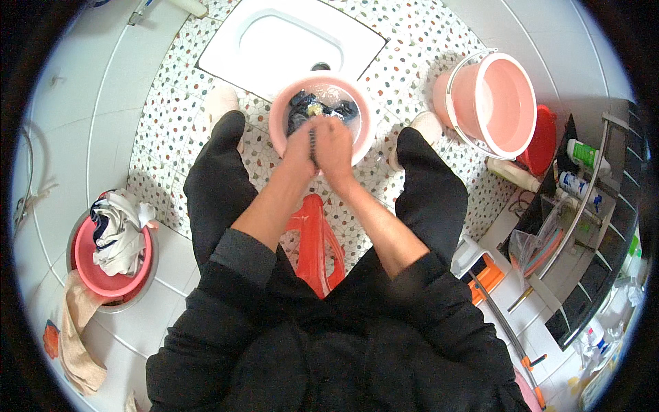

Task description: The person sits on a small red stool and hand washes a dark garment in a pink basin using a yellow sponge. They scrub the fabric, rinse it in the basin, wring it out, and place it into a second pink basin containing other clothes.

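Both my hands are closed and pressed together over a pink basin (366,129) that holds water and dark wet cloth (297,116). My left hand (301,141) is on the left of the pair and my right hand (332,139) on the right. Between them shows a narrow dark strip, which seems to be a part of the cloth gripped by both. Just beyond my knuckles, a small pale yellow thing (314,109) rests on the cloth; whether it is soap or foam is unclear. My fingertips are hidden under the hands.
A white squat toilet (293,41) lies beyond the basin. On the right are a pink bucket (463,98), a wall rack (587,226) with bottles, and an orange-and-grey mop (499,309). At left, a pink tub (82,252) holds clothes (121,237). Below me is a red plastic stool (311,242).
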Demonstrator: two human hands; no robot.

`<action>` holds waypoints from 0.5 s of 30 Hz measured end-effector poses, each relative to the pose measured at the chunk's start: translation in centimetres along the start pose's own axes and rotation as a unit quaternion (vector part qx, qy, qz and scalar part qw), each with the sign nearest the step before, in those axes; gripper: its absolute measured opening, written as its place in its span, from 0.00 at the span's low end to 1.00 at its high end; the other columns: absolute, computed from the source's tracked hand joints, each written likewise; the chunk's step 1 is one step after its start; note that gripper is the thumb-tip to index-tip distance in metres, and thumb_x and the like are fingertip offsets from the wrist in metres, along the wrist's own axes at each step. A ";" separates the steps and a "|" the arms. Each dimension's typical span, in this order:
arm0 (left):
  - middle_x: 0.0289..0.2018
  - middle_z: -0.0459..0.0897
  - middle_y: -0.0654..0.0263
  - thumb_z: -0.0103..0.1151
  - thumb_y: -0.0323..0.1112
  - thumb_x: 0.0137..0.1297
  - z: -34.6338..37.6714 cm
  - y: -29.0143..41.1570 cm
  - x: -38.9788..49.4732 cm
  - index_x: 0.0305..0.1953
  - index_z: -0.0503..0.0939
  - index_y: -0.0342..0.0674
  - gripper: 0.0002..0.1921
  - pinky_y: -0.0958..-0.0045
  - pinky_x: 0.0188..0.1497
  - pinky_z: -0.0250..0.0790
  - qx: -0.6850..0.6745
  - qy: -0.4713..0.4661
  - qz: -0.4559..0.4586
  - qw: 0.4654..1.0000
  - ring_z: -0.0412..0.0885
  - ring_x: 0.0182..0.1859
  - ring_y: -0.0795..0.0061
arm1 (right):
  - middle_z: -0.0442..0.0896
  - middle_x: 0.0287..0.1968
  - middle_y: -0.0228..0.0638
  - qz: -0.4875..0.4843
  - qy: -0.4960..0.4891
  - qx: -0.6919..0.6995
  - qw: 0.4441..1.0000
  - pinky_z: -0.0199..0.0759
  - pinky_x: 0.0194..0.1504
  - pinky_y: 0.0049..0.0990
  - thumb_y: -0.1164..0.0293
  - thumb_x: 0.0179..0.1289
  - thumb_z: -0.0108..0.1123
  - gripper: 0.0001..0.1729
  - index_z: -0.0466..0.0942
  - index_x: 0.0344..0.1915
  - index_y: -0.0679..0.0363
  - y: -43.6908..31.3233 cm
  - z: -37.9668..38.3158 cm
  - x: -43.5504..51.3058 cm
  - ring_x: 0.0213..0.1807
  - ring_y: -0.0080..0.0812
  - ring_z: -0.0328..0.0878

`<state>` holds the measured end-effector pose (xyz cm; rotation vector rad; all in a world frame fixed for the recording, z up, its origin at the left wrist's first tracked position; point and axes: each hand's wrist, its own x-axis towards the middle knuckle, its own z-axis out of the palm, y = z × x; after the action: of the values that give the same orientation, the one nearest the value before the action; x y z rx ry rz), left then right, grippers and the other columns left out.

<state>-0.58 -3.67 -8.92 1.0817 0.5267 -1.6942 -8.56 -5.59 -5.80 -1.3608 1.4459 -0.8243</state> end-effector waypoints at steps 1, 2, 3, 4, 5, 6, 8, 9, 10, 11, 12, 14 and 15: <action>0.43 0.84 0.66 0.54 0.42 0.74 -0.2 0.7 -0.1 0.48 0.80 0.40 0.13 0.69 0.49 0.77 -0.008 -0.046 -0.013 0.999 0.84 0.47 0.72 | 0.81 0.31 0.51 -0.072 -0.029 -0.021 0.997 0.70 0.40 0.42 0.66 0.74 0.51 0.19 0.77 0.32 0.71 -0.2 -0.1 -1.2 0.33 0.48 0.80; 0.43 0.84 0.66 0.55 0.43 0.74 -0.3 1.3 -0.2 0.47 0.80 0.41 0.13 0.69 0.49 0.76 -0.024 -0.112 -0.040 0.993 0.84 0.47 0.72 | 0.80 0.31 0.53 -0.063 -0.034 -0.058 0.996 0.69 0.41 0.44 0.65 0.74 0.52 0.19 0.77 0.32 0.70 -0.3 -0.1 -1.5 0.36 0.52 0.78; 0.43 0.84 0.66 0.54 0.42 0.74 -0.2 0.9 -0.2 0.48 0.80 0.41 0.13 0.69 0.50 0.76 -0.019 -0.090 -0.032 0.995 0.84 0.47 0.72 | 0.78 0.32 0.55 -0.107 -0.067 -0.091 0.988 0.68 0.43 0.47 0.64 0.73 0.52 0.19 0.78 0.31 0.69 -0.2 -0.3 -1.6 0.39 0.56 0.76; 0.43 0.85 0.66 0.53 0.42 0.75 -0.2 0.7 -0.2 0.49 0.80 0.41 0.13 0.69 0.50 0.76 -0.009 -0.111 -0.047 0.993 0.84 0.47 0.72 | 0.79 0.32 0.55 -0.063 -0.027 -0.082 0.994 0.68 0.43 0.47 0.64 0.73 0.51 0.19 0.77 0.31 0.69 -0.1 -0.5 -1.4 0.39 0.56 0.76; 0.43 0.85 0.66 0.51 0.42 0.75 0.1 -0.1 -0.2 0.49 0.79 0.41 0.13 0.69 0.51 0.76 -0.011 -0.174 -0.037 0.984 0.84 0.47 0.72 | 0.79 0.33 0.55 -0.038 -0.003 -0.076 0.996 0.68 0.42 0.47 0.64 0.74 0.51 0.20 0.77 0.31 0.70 0.0 -0.8 -0.8 0.39 0.56 0.76; 0.43 0.85 0.66 0.50 0.42 0.77 0.5 -1.4 -0.2 0.50 0.78 0.41 0.13 0.68 0.51 0.77 0.011 -0.085 0.002 0.996 0.84 0.46 0.70 | 0.80 0.33 0.54 0.024 0.006 -0.075 0.997 0.68 0.42 0.47 0.64 0.74 0.50 0.21 0.77 0.31 0.70 0.2 -1.0 0.1 0.39 0.57 0.76; 0.45 0.84 0.64 0.46 0.39 0.79 0.6 -2.6 0.0 0.52 0.76 0.40 0.12 0.65 0.52 0.78 0.027 0.004 0.032 0.999 0.83 0.48 0.68 | 0.80 0.33 0.56 0.087 0.040 -0.051 0.994 0.69 0.42 0.48 0.64 0.75 0.49 0.21 0.78 0.31 0.70 0.3 -1.4 1.1 0.37 0.58 0.78; 0.45 0.84 0.65 0.47 0.39 0.78 0.3 -2.8 0.0 0.51 0.77 0.40 0.12 0.66 0.51 0.78 0.018 0.035 0.023 0.999 0.83 0.48 0.69 | 0.80 0.32 0.56 0.088 0.059 -0.082 0.991 0.69 0.42 0.48 0.64 0.75 0.49 0.21 0.78 0.31 0.70 0.2 -1.3 1.2 0.37 0.58 0.78; 0.45 0.85 0.66 0.49 0.39 0.77 -0.1 -2.6 0.2 0.51 0.78 0.40 0.12 0.67 0.51 0.77 0.011 0.046 0.024 0.999 0.84 0.47 0.70 | 0.80 0.32 0.56 0.021 0.029 -0.066 0.997 0.69 0.42 0.48 0.64 0.75 0.49 0.21 0.78 0.31 0.70 0.0 -1.1 1.0 0.37 0.58 0.78; 0.45 0.85 0.66 0.50 0.38 0.76 -0.4 -2.1 0.5 0.50 0.79 0.40 0.12 0.68 0.50 0.77 -0.001 0.020 0.022 1.000 0.84 0.47 0.71 | 0.80 0.32 0.57 -0.020 0.024 -0.059 0.998 0.69 0.42 0.48 0.64 0.75 0.49 0.21 0.78 0.31 0.69 -0.2 -0.7 0.7 0.37 0.58 0.78; 0.44 0.84 0.64 0.51 0.40 0.76 -0.8 -1.3 0.8 0.51 0.79 0.40 0.13 0.66 0.49 0.77 -0.038 -0.019 -0.008 0.999 0.84 0.46 0.69 | 0.80 0.32 0.57 -0.022 0.000 -0.069 0.997 0.69 0.42 0.48 0.64 0.75 0.50 0.20 0.79 0.31 0.69 -0.4 -0.3 0.0 0.37 0.58 0.78; 0.43 0.84 0.63 0.52 0.42 0.76 -1.4 -0.3 0.9 0.51 0.79 0.41 0.13 0.66 0.49 0.77 -0.067 -0.128 -0.028 0.989 0.84 0.46 0.68 | 0.80 0.30 0.51 -0.098 -0.034 -0.095 0.990 0.69 0.42 0.42 0.68 0.74 0.50 0.17 0.76 0.32 0.72 -0.3 0.2 -1.0 0.34 0.47 0.78; 0.43 0.84 0.63 0.52 0.42 0.76 -1.4 -0.5 0.8 0.51 0.79 0.40 0.14 0.66 0.48 0.77 -0.066 -0.149 -0.028 0.986 0.84 0.45 0.69 | 0.81 0.30 0.50 -0.108 -0.041 -0.102 0.988 0.69 0.42 0.41 0.68 0.74 0.49 0.17 0.77 0.32 0.71 0.1 0.2 -1.5 0.35 0.46 0.78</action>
<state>-0.58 -2.86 -10.39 0.7087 0.4722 -1.8035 -8.51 -4.11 -5.71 -1.7103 1.3638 -0.7605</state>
